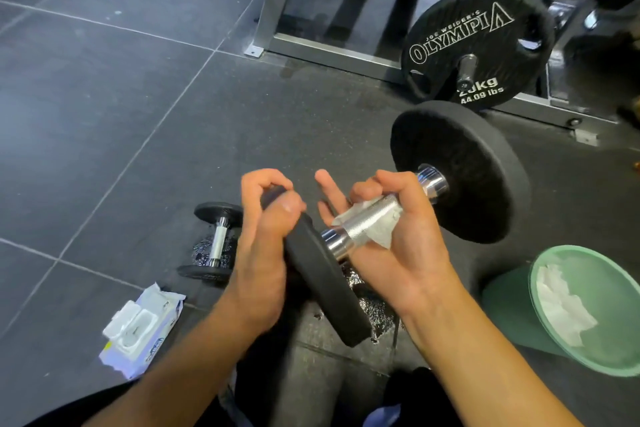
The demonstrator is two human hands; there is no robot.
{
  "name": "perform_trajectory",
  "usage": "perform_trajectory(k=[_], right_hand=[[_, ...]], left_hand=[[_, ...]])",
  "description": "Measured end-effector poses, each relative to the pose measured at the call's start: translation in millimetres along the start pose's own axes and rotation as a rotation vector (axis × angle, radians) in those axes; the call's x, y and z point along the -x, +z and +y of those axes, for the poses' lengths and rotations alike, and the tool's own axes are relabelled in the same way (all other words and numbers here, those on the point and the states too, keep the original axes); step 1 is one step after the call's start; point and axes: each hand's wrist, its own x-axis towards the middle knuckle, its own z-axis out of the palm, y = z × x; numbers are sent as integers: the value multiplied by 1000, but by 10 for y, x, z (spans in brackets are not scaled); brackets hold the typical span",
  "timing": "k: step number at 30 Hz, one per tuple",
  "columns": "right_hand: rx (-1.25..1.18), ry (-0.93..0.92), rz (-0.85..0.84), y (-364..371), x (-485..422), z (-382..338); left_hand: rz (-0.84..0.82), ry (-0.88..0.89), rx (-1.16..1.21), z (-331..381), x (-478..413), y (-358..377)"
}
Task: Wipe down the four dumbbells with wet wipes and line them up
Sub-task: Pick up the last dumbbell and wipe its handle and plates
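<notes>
Dumbbell cleaning looks partway done; the big dumbbell [460,170] is held up off the floor [104,114], tilted, right in front of the person. The left grip [263,236] is clamped on the edge of its near black end; the right grip [398,236] is curled round the shiny middle bar with a wet wipe [381,234] pressed against it, and one finger sticks out straight. So the bar looks like the part being wiped now.

Just to the left, a small dumbbell [216,239] lies on the floor, apart from both hands; the floor under it is shiny and wet, so I think it may be wiped already, but I cannot be sure. Only these two dumbbells show; the other two are out of view, and no neat line can be seen yet, so lining up is likely still to do.

Farther left lies a pack of wipes [142,329] with its lid open; to the right a green bin [602,357] holds used wipes [561,305]; behind stands a rack [277,10] with a weight plate [478,45].
</notes>
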Motion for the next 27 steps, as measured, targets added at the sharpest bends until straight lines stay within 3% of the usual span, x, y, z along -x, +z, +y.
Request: perform_trajectory(k=[3, 5, 6, 8, 9, 11, 13, 14, 16, 18, 20, 22, 24, 27], right_hand=[[-55, 40, -8, -33, -30, 43], [-101, 59, -26, -31, -34, 57], [-119, 55, -24, -27, -36, 63], [-141, 30, -4, -16, -3, 68], [-137, 20, 2, -5, 13, 67], [-140, 25, 7, 18, 41, 64], [-137, 31, 6, 36, 61, 65], [-131, 34, 9, 40, 61, 70], [-115, 36, 23, 44, 53, 76], [-105, 43, 39, 34, 39, 82], [-107, 58, 52, 62, 37, 72], [-80, 85, 62, 83, 36, 55], [-34, 110, 55, 37, 24, 56], [-28, 176, 3, -31, -17, 65]], left_hand=[[-320, 822, -639, -29, -102, -145], [-378, 1088, -785, 10, -144, -160], [-378, 1100, -808, 19, -134, -158], [-315, 887, -722, 12, -81, -163], [-220, 638, -584, 28, -45, -149], [-21, -90, -87, 115, -1, -117], [-46, -761, 218, 101, -14, -130], [-107, -918, 265, 85, -13, -150], [-105, -962, 304, 98, 0, -148], [-58, -856, 327, 115, -16, -99], [-112, -703, 321, 160, -7, 1], [-98, -456, 269, 136, 16, 79], [-121, -52, 48, 136, -1, 78], [-402, 701, -637, -8, -74, -158]])
